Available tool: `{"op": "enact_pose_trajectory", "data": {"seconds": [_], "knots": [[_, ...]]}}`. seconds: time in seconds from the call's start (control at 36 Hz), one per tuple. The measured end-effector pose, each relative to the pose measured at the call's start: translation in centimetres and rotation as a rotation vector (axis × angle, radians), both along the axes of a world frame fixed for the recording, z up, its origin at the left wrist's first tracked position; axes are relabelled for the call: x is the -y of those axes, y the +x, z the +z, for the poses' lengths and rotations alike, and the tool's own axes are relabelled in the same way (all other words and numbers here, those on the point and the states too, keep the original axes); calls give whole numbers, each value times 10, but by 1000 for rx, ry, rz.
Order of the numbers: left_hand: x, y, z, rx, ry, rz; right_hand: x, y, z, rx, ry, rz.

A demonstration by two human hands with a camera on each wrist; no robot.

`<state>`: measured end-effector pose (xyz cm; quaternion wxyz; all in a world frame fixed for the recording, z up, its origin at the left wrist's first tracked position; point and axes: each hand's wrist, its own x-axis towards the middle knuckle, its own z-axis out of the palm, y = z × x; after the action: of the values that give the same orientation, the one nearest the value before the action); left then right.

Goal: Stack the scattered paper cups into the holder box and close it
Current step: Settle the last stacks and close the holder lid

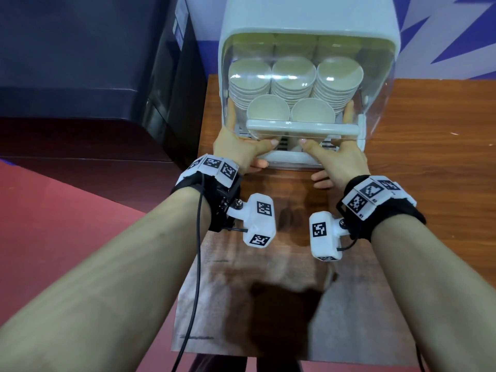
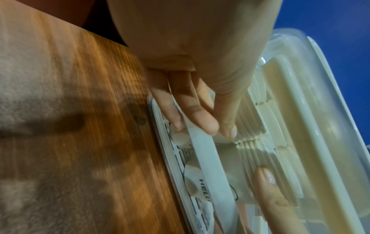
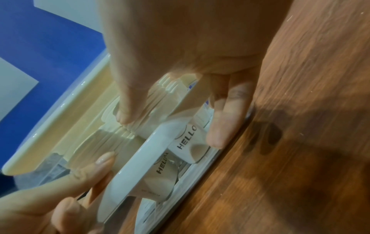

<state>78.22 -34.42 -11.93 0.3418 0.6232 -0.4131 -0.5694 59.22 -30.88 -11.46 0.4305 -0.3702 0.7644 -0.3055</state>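
Observation:
The white holder box (image 1: 295,22) stands at the back of the wooden table (image 1: 429,157). Three tall stacks of paper cups (image 1: 294,73) fill it, with two more cups (image 1: 268,108) in front. Its clear lid (image 1: 375,98) is swung down over them, and the white handle bar (image 1: 303,127) sits just above the base. My left hand (image 1: 239,146) holds the lid's left front edge, thumb on the outside below the bar, fingers (image 2: 210,125) straddling the bar (image 2: 206,152). My right hand (image 1: 341,157) holds the right front edge the same way; "HELLO" cups (image 3: 186,142) show under the bar (image 3: 140,166).
A large black machine (image 1: 80,76) stands close on the box's left, beyond the table's left edge. Red floor (image 1: 53,210) lies below it. A blue and white wall (image 1: 442,36) is behind the box. Bare wood (image 1: 268,291) stretches between my forearms.

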Motion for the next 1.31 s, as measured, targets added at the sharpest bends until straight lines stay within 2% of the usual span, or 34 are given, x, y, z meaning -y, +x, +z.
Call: {"op": "enact_pose_trajectory", "data": {"seconds": [0.25, 0.44, 0.64, 0.94, 1.11, 1.31], "knots": [[0, -2, 0, 39, -17, 2, 2, 2, 0, -45, 7, -5], [-2, 6, 2, 10, -41, -60, 0, -10, -4, 151, -34, 72], [-1, 12, 4, -40, -20, -138, 0, -18, -9, 225, -51, 111], [0, 5, 2, -38, -10, -44, 4, -9, -16, 94, -62, 33], [0, 3, -1, -94, -53, 10, 3, -6, -14, 60, -62, 20], [-10, 0, 5, -122, -20, 41, -3, -9, -11, 138, -122, 27]]}}
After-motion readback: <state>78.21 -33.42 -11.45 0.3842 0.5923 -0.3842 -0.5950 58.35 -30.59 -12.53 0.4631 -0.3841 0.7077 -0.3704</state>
